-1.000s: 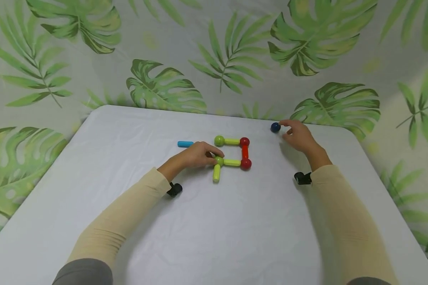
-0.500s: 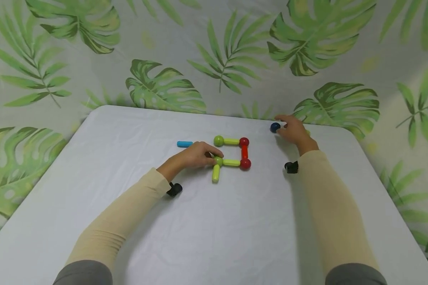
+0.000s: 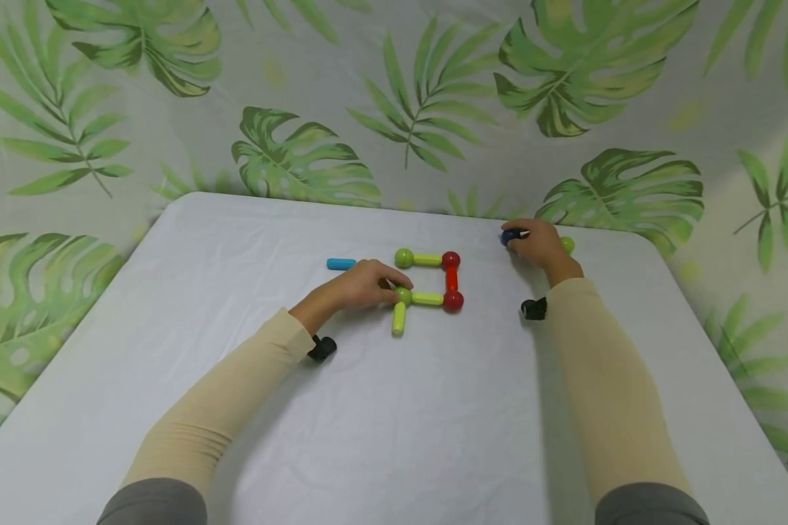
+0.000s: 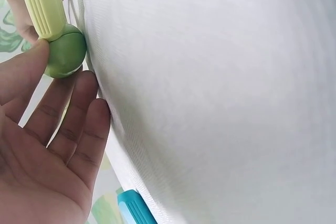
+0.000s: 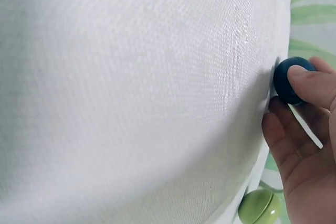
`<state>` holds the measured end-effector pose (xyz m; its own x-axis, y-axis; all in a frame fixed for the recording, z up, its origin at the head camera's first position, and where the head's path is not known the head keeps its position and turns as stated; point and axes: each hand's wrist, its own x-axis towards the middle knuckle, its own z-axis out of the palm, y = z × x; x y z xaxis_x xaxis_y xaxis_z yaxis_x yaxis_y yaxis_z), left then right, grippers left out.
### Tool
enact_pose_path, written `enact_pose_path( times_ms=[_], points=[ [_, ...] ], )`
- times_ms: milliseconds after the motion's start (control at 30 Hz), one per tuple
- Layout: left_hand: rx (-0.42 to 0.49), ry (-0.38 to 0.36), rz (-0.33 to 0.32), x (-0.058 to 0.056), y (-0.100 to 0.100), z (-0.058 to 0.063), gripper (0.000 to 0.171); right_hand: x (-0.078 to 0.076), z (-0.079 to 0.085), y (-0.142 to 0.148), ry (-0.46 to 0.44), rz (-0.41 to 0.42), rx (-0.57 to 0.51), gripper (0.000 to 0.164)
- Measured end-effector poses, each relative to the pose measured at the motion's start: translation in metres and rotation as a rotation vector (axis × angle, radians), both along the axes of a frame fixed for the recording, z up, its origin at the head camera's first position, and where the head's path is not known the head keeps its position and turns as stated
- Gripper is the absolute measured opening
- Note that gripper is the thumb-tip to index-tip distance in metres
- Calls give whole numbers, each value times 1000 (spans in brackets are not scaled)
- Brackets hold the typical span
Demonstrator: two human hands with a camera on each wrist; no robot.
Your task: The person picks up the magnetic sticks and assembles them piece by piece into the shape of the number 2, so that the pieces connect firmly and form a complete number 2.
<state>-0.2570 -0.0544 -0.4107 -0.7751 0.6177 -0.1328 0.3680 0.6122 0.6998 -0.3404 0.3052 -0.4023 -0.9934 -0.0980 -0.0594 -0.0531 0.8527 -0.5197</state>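
Near the table's middle my left hand (image 3: 366, 284) holds a green ball (image 4: 67, 53) between thumb and fingers. From that ball run two yellow-green sticks, one (image 3: 398, 319) toward me and one (image 3: 427, 299) to a red ball (image 3: 453, 300). A red stick (image 3: 451, 278) joins it to another red ball (image 3: 450, 259), from which a further yellow-green stick (image 3: 427, 259) reaches a second green ball (image 3: 403, 257). At the far right my right hand (image 3: 540, 242) pinches a dark blue ball (image 5: 289, 80), its thumb across the near side.
A blue stick (image 3: 340, 264) lies left of the joined pieces, partly behind the left hand. Another green ball (image 3: 568, 244) sits just right of the right hand, near the far table edge. Behind the white table (image 3: 394, 437) hangs a leaf-patterned cloth (image 3: 433, 87).
My right hand has moved left over the dark blue ball and taken it between thumb and fingers, uncovering the green ball on its right. The left hand has stayed in place.
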Motion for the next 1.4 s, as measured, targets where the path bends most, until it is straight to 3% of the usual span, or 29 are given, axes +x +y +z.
enact_pose_path(
  times_ms=[200, 733, 1000, 1167, 1300, 1400],
  points=[
    [4, -3, -2, 0, 2, 0, 33, 4, 3, 2, -6, 19, 18, 41],
    [-5, -1, 13, -2, -1, 0, 33, 24, 26, 6, -9, 190, 176, 40],
    [3, -6, 12, 1, 1, 0, 33, 66, 30, 16, 70, 313, 165, 37],
    [2, -12, 22, 1, 2, 0, 32, 102, 26, 27, 157, 380, 129, 38],
    [-6, -6, 17, 2, 2, 0, 32, 134, 23, 20, 235, 451, 102, 43],
    [-7, -1, 23, 1, 2, 1, 32, 154, 21, 5, 226, 501, 60, 45]
  ],
)
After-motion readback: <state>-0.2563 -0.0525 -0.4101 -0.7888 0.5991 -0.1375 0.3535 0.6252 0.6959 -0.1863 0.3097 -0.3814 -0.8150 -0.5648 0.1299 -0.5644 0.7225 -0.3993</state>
